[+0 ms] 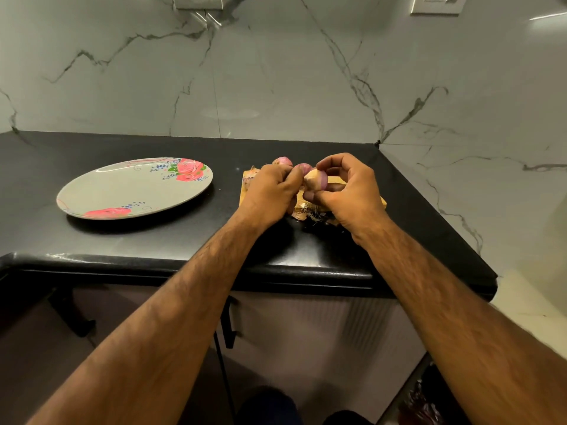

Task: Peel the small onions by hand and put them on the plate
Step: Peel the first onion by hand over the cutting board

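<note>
Together, left hand and right hand grip one small onion.
Curled fingers pinch the smooth bulb over papery skins by the worktop's right edge.

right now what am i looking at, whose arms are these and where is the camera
There is no machine here, only a person's two bare arms. The single picture comes from a camera worn on the person's head, looking forward and down, so the arms reach out from the bottom edge.

The right hand holds a small onion between thumb and fingers. The left hand has its fingertips at the onion's end and seems to be pinching the skin to peel it.

Below the hands, on the black counter, is a wooden board with loose peels at its near edge. More onions sit just behind the hands. To the left stands a flowered plate, with no onion on it yet.
</note>
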